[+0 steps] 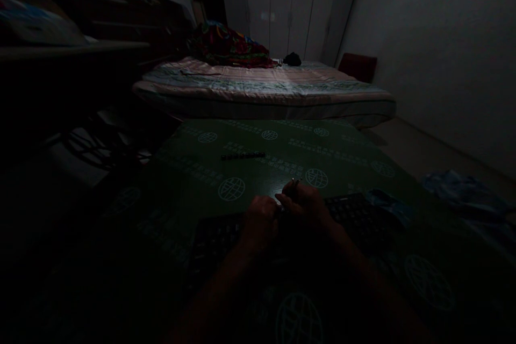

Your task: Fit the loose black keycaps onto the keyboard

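Observation:
In dim light a black keyboard (217,234) lies across the green tabletop, its middle covered by my hands. My right hand (304,201) is closed around a small tool with two thin metal prongs (296,180) that stick up past the fingers. Close beside it, over the keys, my left hand (261,212) is curled shut; what its fingers hold, if anything, is hidden. A small bright glint shows between the two hands. Farther back on the tabletop, a row of several small black keycap-like pieces (243,156) lies in a line.
The green table (193,172) has printed white globe marks. A bluish cloth (390,207) lies at the keyboard's right end. Beyond the table stands a bed (274,86) with a dark red patterned blanket (229,45). More cloth (463,191) is at the far right.

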Available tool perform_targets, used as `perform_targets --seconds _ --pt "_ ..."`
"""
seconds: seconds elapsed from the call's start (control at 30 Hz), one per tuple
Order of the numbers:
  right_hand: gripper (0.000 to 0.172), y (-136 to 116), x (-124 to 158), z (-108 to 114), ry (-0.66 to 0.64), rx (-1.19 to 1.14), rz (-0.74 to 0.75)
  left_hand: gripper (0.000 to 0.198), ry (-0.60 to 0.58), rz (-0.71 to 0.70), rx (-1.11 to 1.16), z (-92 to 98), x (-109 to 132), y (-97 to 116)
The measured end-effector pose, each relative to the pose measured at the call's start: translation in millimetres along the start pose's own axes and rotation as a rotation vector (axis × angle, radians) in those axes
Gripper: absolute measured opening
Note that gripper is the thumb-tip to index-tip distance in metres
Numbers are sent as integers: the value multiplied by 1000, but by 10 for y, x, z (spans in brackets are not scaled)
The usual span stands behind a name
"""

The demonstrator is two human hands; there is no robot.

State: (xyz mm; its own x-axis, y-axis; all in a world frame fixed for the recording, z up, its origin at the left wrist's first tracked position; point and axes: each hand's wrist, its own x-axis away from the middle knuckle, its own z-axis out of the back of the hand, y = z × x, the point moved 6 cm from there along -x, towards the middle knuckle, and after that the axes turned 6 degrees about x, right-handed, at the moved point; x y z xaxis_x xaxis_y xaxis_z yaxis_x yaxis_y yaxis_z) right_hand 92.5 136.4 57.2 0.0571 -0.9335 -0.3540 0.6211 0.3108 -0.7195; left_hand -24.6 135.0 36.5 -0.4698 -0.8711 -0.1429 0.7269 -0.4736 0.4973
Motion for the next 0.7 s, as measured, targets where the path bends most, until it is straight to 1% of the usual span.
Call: perform_targets --seconds 0.1,0.2,0.3,0.4,0.53,0.7 --pt "18 23 13 -15 -3 -68 2 21 3 -21 -5 6 -7 5" --pt "21 53 22 -32 21 -94 4 18 14 -53 -10 15 -7 16" --pt "20 99 25 -76 42 -52 -17 17 7 -43 -32 10 -8 9" --pt "15 145 30 -124 72 -5 -53 17 3 -41 -32 6 -16 -4" --pt "12 148 28 -165 88 21 -37 15 13 -6 -33 21 -47 -62" --pt "14 153 26 -127 92 44 -47 16 -25 -10 -32 46 -123 -77"
